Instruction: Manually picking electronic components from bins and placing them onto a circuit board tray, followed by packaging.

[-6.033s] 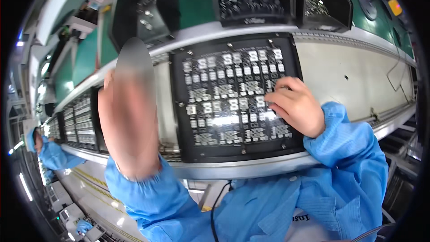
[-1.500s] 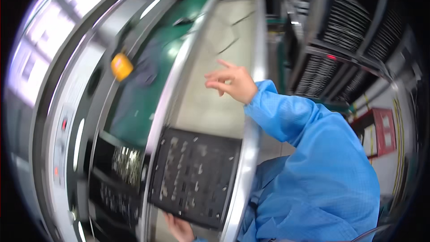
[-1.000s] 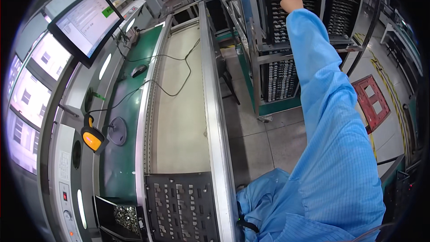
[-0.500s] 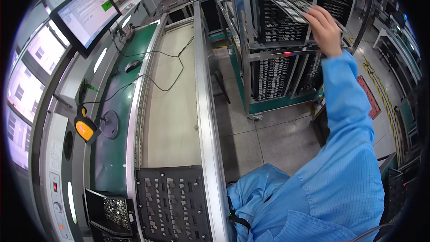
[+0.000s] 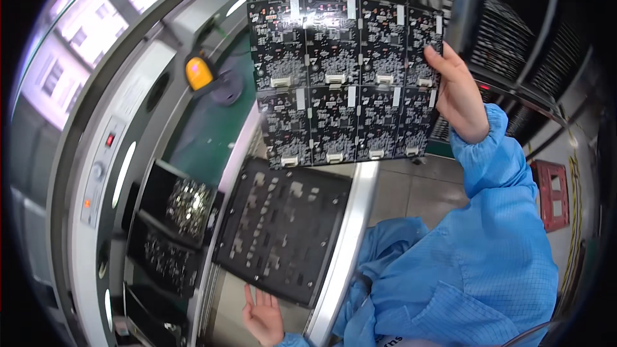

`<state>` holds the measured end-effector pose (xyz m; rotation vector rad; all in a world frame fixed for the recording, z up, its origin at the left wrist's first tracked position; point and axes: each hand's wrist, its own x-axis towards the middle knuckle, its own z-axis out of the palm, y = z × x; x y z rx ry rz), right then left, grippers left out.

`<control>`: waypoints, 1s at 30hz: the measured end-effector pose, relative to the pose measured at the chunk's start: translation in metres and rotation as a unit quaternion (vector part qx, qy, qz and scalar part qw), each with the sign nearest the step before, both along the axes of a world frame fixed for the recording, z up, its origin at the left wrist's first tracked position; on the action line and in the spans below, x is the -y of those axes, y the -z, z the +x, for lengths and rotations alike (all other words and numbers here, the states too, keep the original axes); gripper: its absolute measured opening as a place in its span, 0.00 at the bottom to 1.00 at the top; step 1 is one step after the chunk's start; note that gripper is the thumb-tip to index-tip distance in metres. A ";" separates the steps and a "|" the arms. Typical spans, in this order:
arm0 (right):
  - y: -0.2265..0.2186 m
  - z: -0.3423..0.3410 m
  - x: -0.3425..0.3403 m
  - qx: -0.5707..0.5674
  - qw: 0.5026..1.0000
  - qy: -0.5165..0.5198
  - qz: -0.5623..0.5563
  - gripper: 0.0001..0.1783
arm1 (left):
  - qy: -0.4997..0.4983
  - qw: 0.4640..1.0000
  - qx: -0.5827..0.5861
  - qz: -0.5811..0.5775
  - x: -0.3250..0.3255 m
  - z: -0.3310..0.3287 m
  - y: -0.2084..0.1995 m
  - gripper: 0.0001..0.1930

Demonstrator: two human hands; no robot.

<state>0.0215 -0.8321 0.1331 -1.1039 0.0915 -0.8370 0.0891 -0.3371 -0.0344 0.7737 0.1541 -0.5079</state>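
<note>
My right hand (image 5: 457, 90) grips a black circuit board panel (image 5: 334, 112) by its right edge, the thumb on its face. The panel is held up facing me and is divided into several alike boards with white connectors. Under its lower edge lies a black fixture plate (image 5: 283, 231) with many cutouts, on the conveyor line. My left hand (image 5: 263, 316) is at the near edge of that plate, palm up, fingers stretched and apart, holding nothing. Whether its fingertips touch the plate I cannot tell.
Black bins (image 5: 189, 209) with small metal parts stand left of the fixture. Beyond them a yellow and black scanner (image 5: 200, 74) sits on a stand. A metal rail (image 5: 344, 250) edges the conveyor. Racks of boards (image 5: 508, 38) stand at the far right.
The panel has come out of the rack in my right hand and now hangs over the conveyor. My view has turned left. My left hand has come into view beside the fixture.
</note>
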 end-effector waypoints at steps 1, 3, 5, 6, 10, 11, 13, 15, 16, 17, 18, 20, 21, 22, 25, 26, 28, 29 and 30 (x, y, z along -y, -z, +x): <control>0.005 0.009 -0.004 0.000 0.999 -0.032 0.019 0.15 | -0.011 1.000 0.002 -0.029 0.000 -0.003 -0.001 0.29; 0.006 0.022 -0.007 -0.013 0.995 -0.084 0.058 0.17 | -0.017 1.000 0.010 0.002 0.020 -0.023 -0.014 0.32; 0.003 0.028 -0.010 -0.033 0.988 -0.127 0.087 0.17 | -0.038 0.999 0.008 0.013 0.037 -0.043 -0.025 0.33; 0.003 0.031 -0.010 -0.041 0.985 -0.140 0.087 0.16 | -0.033 0.999 0.007 0.009 0.043 -0.050 -0.026 0.34; 0.018 0.040 -0.003 -0.041 0.980 -0.169 0.101 0.16 | -0.029 0.998 0.029 0.049 0.054 -0.063 -0.018 0.38; 0.024 0.044 -0.003 -0.034 0.984 -0.151 0.091 0.16 | -0.036 0.998 0.031 0.048 0.056 -0.066 -0.017 0.38; 0.032 0.050 -0.006 -0.004 0.994 -0.110 0.026 0.16 | -0.024 0.996 0.038 0.079 0.059 -0.068 -0.017 0.38; 0.052 0.061 -0.013 0.041 0.983 0.043 -0.176 0.14 | -0.028 0.994 0.048 0.094 0.057 -0.063 -0.013 0.39; 0.067 0.059 -0.011 0.003 0.942 0.094 -0.322 0.12 | -0.021 0.993 0.056 0.105 0.056 -0.061 -0.012 0.39; 0.051 0.057 -0.011 0.031 0.835 0.017 -0.549 0.11 | -0.028 0.993 0.051 0.107 0.056 -0.060 -0.013 0.39; 0.047 0.078 0.003 0.191 0.613 0.033 -0.766 0.11 | -0.031 0.993 0.046 0.107 0.057 -0.059 -0.015 0.39; 0.051 0.100 -0.019 0.322 0.522 0.093 -0.784 0.12 | -0.038 0.992 0.037 0.110 0.058 -0.058 -0.018 0.39; 0.057 0.111 -0.022 0.331 0.529 0.077 -0.777 0.12 | -0.034 0.992 0.042 0.114 0.058 -0.057 -0.019 0.39; 0.063 0.121 -0.023 0.340 0.536 0.062 -0.770 0.12 | -0.029 0.992 0.047 0.117 0.059 -0.056 -0.020 0.39; 0.074 0.146 -0.038 0.347 0.558 0.049 -0.752 0.12 | -0.032 0.989 0.047 0.133 0.059 -0.056 -0.018 0.40; 0.075 0.152 -0.042 0.352 0.556 0.027 -0.752 0.09 | -0.036 0.989 0.049 0.135 0.058 -0.055 -0.018 0.40; 0.078 0.164 -0.051 0.359 0.556 0.031 -0.749 0.09 | -0.024 0.986 0.058 0.154 0.057 -0.053 -0.018 0.41; 0.080 0.171 -0.052 0.363 0.559 0.035 -0.745 0.10 | -0.026 0.986 0.058 0.156 0.056 -0.053 -0.017 0.41; 0.080 0.176 -0.052 0.357 0.562 0.035 -0.745 0.10 | -0.018 0.986 0.060 0.155 0.056 -0.052 -0.015 0.42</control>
